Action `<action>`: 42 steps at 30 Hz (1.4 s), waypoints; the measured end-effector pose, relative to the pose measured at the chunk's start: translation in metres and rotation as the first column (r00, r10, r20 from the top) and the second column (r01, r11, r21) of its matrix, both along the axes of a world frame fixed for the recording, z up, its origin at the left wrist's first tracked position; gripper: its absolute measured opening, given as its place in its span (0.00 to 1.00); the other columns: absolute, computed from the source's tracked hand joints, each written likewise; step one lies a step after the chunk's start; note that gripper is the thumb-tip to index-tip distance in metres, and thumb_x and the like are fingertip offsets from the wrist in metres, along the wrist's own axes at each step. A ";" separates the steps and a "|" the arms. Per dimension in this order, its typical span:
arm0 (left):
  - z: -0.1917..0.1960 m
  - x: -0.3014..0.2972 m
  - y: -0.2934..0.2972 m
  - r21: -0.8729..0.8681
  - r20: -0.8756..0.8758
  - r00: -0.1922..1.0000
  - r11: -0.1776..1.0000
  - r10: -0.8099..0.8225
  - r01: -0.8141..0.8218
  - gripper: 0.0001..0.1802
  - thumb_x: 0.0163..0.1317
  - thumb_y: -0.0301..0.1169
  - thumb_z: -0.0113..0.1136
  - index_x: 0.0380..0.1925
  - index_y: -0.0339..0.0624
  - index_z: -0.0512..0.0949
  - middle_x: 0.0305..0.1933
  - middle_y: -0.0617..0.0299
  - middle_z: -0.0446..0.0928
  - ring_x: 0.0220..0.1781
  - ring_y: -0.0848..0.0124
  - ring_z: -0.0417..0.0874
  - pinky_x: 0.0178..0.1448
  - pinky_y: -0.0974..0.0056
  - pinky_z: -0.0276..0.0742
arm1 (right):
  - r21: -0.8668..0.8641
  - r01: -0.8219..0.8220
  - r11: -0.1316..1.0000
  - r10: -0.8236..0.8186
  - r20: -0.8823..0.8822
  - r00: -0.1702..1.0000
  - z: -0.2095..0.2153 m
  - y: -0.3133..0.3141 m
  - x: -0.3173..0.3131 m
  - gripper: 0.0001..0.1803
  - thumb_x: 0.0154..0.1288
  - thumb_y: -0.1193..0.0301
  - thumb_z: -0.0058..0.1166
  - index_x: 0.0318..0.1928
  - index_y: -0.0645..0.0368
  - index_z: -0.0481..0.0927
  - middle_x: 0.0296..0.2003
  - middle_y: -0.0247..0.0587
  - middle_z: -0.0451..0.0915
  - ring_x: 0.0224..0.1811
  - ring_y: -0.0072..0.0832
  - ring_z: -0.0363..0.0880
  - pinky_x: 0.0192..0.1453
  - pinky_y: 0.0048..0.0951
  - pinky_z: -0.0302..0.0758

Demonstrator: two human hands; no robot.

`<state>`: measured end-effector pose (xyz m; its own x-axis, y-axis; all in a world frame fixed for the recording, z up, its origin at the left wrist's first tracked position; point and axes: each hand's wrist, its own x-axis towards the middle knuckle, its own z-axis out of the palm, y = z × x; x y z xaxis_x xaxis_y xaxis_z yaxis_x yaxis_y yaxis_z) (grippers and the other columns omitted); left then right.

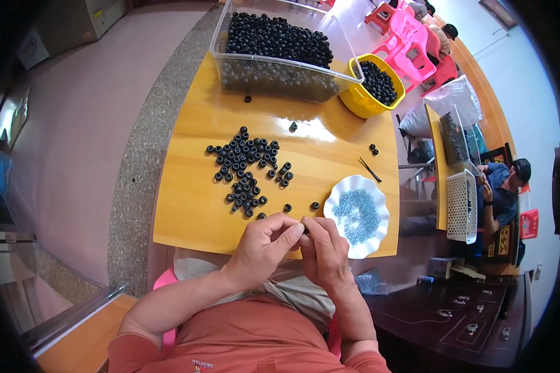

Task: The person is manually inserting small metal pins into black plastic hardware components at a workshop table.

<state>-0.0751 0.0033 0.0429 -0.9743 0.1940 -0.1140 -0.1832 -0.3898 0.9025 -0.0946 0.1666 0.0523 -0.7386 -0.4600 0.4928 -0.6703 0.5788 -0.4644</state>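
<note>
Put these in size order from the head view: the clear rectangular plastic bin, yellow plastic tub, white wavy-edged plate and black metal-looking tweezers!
1. Clear plastic bin
2. White plate and yellow tub: too close to rank, as the plate looks nearer the camera
3. Black tweezers

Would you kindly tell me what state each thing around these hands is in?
Left hand: pinched shut on a dark piece.
Right hand: pinched on the same piece.
Dark piece: held, mostly hidden by fingers.
Clear bin: open, holding many black rings.
Yellow tub: open, full of black rings.
Loose black rings: scattered on the table.
White plate: upright, holding small bluish pieces.
Dark tweezers: lying down.
</note>
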 end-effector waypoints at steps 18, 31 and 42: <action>0.000 0.000 -0.005 -0.022 -0.068 0.996 0.999 -0.050 0.048 0.05 0.61 0.24 0.65 0.35 0.34 0.80 0.34 0.63 0.82 0.35 0.80 0.81 0.40 0.73 0.79 | 0.131 -0.110 0.985 0.120 -0.073 0.990 0.022 0.009 0.003 0.13 0.54 0.77 0.62 0.40 0.65 0.76 0.31 0.44 0.76 0.25 0.37 0.78 0.24 0.33 0.75; -0.004 0.003 0.000 -0.064 -0.110 0.994 0.998 -0.029 0.022 0.09 0.62 0.29 0.65 0.35 0.33 0.81 0.31 0.65 0.82 0.33 0.81 0.79 0.38 0.74 0.76 | 0.126 -0.104 0.987 0.125 -0.167 0.978 0.019 0.015 0.008 0.08 0.56 0.76 0.61 0.36 0.62 0.76 0.29 0.43 0.74 0.22 0.39 0.76 0.23 0.36 0.73; -0.011 -0.004 0.002 -0.013 0.000 1.000 1.000 0.005 -0.005 0.10 0.63 0.30 0.65 0.37 0.34 0.81 0.34 0.61 0.83 0.34 0.77 0.82 0.41 0.71 0.80 | -0.167 -0.065 0.984 0.061 -0.030 0.998 -0.008 0.011 0.003 0.12 0.57 0.82 0.60 0.43 0.64 0.78 0.32 0.48 0.79 0.28 0.41 0.81 0.29 0.33 0.77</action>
<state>-0.0793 0.0050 0.0323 -0.9752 0.1877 -0.1170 -0.1818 -0.3789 0.9074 -0.0920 0.1778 0.0442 -0.6975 -0.4149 0.5843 -0.7154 0.4503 -0.5343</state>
